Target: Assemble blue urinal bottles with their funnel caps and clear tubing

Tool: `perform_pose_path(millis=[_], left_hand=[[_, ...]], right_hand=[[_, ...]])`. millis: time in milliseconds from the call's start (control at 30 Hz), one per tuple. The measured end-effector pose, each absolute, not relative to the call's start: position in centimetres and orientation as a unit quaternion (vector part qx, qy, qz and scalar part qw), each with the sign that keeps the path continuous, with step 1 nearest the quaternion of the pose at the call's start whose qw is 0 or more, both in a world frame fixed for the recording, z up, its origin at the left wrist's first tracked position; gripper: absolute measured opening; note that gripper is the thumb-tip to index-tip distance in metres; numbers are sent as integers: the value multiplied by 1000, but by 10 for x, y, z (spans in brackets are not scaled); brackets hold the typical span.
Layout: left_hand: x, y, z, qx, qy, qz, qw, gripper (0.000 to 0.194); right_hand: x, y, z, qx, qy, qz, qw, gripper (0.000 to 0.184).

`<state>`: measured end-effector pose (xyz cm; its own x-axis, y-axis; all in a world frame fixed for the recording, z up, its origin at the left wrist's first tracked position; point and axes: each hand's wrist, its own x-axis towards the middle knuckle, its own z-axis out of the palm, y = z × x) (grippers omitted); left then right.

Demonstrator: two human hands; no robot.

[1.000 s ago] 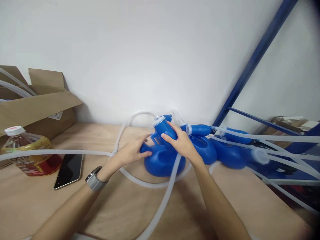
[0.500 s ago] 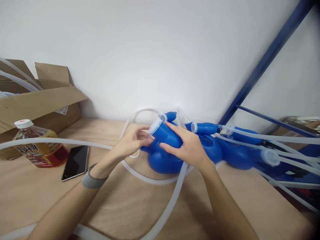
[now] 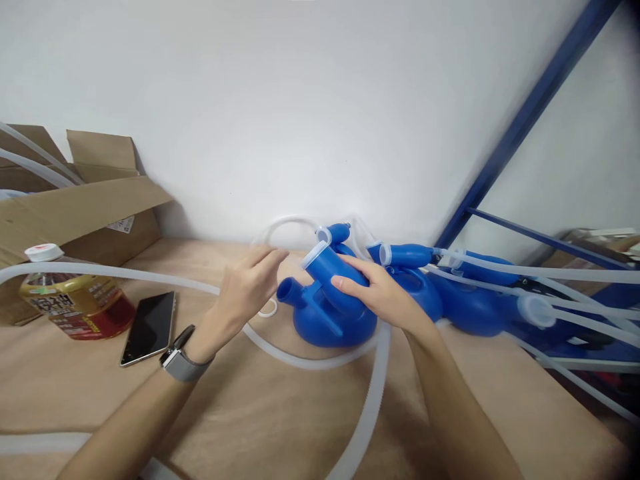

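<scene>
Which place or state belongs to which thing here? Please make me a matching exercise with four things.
1. flat black smartphone
2. blue plastic cylinder with whitish rim
3. grey-strapped wristwatch
4. brown cardboard box

A. at the picture's left edge
B. held by the bare right hand
C. on the left arm
D. lying beside the transparent plastic bottle

Pairs: 1-D, 2-B, 3-C, 4-A

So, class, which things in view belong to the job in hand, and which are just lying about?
Likely the job:
blue cylinder, held by the right hand
blue jug
pale hose

Apparently just lying about:
phone
drink bottle
</scene>
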<state>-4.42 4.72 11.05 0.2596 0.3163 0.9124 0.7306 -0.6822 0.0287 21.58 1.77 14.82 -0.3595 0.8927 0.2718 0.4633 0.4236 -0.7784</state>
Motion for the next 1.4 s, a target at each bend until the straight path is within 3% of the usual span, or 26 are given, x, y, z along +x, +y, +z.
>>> perform_pose_path(millis=[100, 267, 433, 500, 600, 833, 1000, 1167, 1233, 1300, 1400], left_hand=[[-47, 48, 113, -737, -309, -495, 341, 32], [-43, 53, 112, -709, -351, -487, 370, 33], [-79, 77, 119, -631, -529, -493, 281, 22], [-102, 85, 124, -579, -585, -514, 242, 23], [-121, 93, 124, -619, -614, -459, 172, 27], [-105, 126, 64, -714, -625, -303, -86, 32], [-103, 136, 31, -739, -599, -265, -157, 27], [-90, 113, 65, -755, -563, -302, -146, 39], [-75, 93, 90, -784, -474, -341, -212, 45], [-58, 71, 112, -808, -370, -376, -261, 40], [-41, 45, 131, -837, -304, -386, -240, 30]], right_hand=[[216, 23, 149, -396, -746, 406, 349, 49], [207, 21, 154, -400, -737, 409, 359, 47], [196, -14, 160, -388, -790, 386, 277, 53], [194, -23, 161, -409, -795, 331, 302, 64], [197, -14, 161, -412, -788, 289, 354, 63], [213, 26, 144, -486, -784, 244, 300, 64], [221, 27, 140, -506, -758, 285, 296, 60], [220, 30, 139, -503, -764, 281, 291, 53], [217, 29, 138, -491, -774, 272, 292, 53], [215, 26, 138, -486, -780, 265, 292, 56], [212, 19, 141, -473, -793, 257, 285, 65]])
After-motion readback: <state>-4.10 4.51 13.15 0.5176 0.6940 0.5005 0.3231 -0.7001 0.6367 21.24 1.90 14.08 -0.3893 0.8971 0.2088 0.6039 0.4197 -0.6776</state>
